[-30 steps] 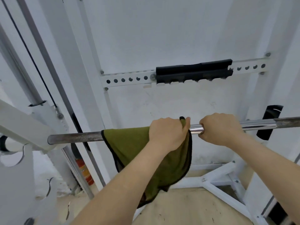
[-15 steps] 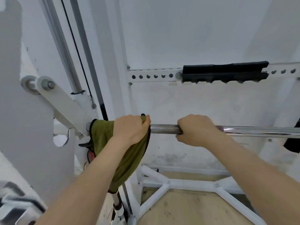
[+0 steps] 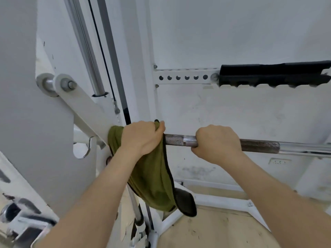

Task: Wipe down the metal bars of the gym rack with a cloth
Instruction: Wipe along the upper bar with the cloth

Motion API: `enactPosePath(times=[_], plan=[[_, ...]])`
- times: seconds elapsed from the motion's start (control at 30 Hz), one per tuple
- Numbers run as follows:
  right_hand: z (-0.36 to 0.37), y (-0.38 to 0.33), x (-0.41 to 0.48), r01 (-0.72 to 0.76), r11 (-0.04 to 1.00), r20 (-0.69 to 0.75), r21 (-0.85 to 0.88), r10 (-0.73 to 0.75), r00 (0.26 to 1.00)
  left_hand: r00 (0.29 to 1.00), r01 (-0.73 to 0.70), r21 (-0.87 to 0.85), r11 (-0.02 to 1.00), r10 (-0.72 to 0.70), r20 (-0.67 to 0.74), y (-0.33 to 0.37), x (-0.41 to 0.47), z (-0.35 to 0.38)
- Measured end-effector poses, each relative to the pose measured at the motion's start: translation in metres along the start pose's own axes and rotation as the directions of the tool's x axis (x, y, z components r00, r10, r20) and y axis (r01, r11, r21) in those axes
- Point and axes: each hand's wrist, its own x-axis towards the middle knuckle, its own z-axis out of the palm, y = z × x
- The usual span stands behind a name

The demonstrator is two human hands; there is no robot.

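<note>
The left hand (image 3: 141, 137) is curled round a green cloth (image 3: 152, 174) wrapped over the metal bar (image 3: 176, 139), right beside the white rack arm (image 3: 84, 108). The right hand (image 3: 217, 141) grips the bare bar near it; the cloth's tail hangs below.

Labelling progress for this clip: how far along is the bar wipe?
Done: over the last second the cloth slid left along the bar to its left end, by the rack arm. In hand: left hand grips the cloth around the bar; right hand grips bare bar. Left: probably the chrome stretch beyond the right hand, the perforated crossbar, the guide rod.
</note>
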Motion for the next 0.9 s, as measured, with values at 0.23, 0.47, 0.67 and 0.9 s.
enactPosePath(times=[0.23,0.47,0.67,0.9], plan=[[0.000,0.005,-0.006,0.000,0.998,0.017,0.069,-0.001,1.000,0.978,-0.207,-0.017,0.978,0.207,-0.015,0.059,-0.009,0.006],[-0.006,0.004,0.000,0.022,0.998,0.009,0.054,-0.023,1.000,0.978,0.071,0.025,0.997,-0.064,-0.201,-0.020,-0.018,-0.001],[-0.005,0.000,-0.002,0.002,0.997,-0.004,0.072,-0.001,1.000,0.995,0.019,0.003,1.000,-0.018,-0.097,0.058,-0.008,0.009],[-0.005,0.006,-0.025,-0.106,0.979,0.073,0.174,0.095,0.993,0.991,-0.092,-0.103,0.990,0.101,0.092,0.060,0.003,0.011]])
